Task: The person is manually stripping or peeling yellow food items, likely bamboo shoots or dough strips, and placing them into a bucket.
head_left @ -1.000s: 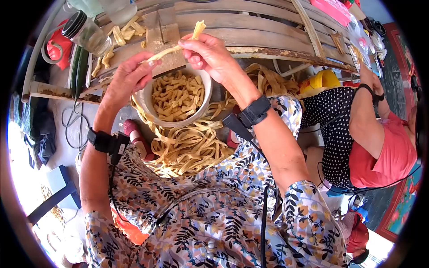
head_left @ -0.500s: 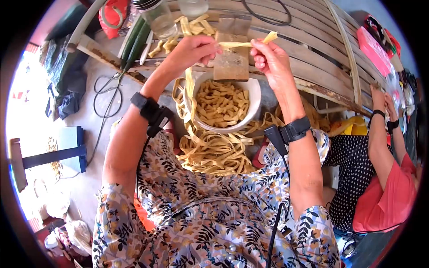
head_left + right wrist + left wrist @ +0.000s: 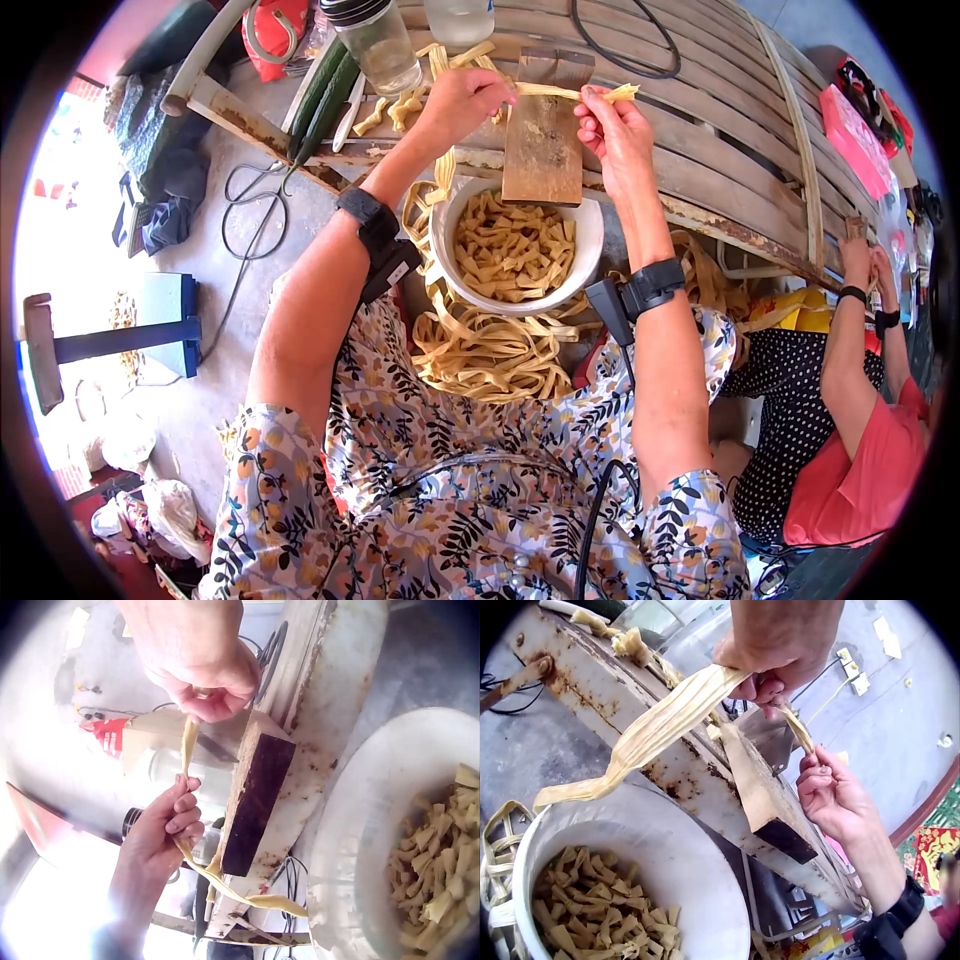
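My left hand (image 3: pixel 462 108) pinches a long, flat, pale yellow strip (image 3: pixel 550 91), and my right hand (image 3: pixel 618 135) pinches it near its frayed end. Between the hands the strip is narrow and stretched over a wooden block (image 3: pixel 543 155) at the bench edge. In the left wrist view, its wide tail (image 3: pixel 667 716) hangs from the left hand to the bucket rim. A thin metal blade (image 3: pixel 217 748) stands by the block in the right wrist view. Beneath it, a white bucket (image 3: pixel 588 250) holds many short, knot-like yellow pieces (image 3: pixel 515 245).
Long loose strips (image 3: pixel 490 350) lie heaped between the person's feet. Left on the slatted bench (image 3: pixel 710 120) are a glass jar (image 3: pixel 385 60), cucumbers (image 3: pixel 325 105), a white-handled tool (image 3: pixel 348 113) and short yellow pieces. A second person in a red top (image 3: pixel 860 470) sits at the right.
The head view has shifted, so bench and hands appear farther right. The strip between the hands, slanting at first, now runs nearly level across the block. Both hands keep their hold.
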{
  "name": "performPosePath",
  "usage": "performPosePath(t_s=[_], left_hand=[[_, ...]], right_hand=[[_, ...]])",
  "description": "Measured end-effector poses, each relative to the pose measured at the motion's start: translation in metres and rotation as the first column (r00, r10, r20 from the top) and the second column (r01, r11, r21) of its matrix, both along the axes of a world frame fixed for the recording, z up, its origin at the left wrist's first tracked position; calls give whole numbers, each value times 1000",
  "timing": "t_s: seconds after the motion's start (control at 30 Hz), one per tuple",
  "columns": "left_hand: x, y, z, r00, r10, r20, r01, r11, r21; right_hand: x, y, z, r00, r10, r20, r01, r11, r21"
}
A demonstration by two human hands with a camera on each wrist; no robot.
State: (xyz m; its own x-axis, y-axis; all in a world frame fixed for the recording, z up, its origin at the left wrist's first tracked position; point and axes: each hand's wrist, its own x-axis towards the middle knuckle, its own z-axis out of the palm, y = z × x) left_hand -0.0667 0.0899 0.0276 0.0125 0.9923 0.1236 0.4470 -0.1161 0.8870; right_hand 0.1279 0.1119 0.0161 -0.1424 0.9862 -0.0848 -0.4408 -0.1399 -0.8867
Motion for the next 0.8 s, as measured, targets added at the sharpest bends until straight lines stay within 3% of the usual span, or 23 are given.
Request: performPosePath(t_s=[0.4, 0.6, 0.73, 0.8], left_hand=[[0, -1, 4, 1000, 26, -17, -26, 1000, 2], [5, 2, -19, 996, 60, -68, -55, 997, 63], [-8, -5, -27, 985, 130, -110, -128, 991, 23], [-23, -10, -31, 987, 147, -63, -147, 989, 3]], right_hand=[[-3, 5, 0, 1000, -3, -31, 4, 1000, 27], [-9, 5, -12, 976, -79, 205, 59, 993, 99], [8, -2, -28, 883, -139, 448, 74, 984, 160], [20, -3, -25, 899, -125, 420, 74, 988, 136]])
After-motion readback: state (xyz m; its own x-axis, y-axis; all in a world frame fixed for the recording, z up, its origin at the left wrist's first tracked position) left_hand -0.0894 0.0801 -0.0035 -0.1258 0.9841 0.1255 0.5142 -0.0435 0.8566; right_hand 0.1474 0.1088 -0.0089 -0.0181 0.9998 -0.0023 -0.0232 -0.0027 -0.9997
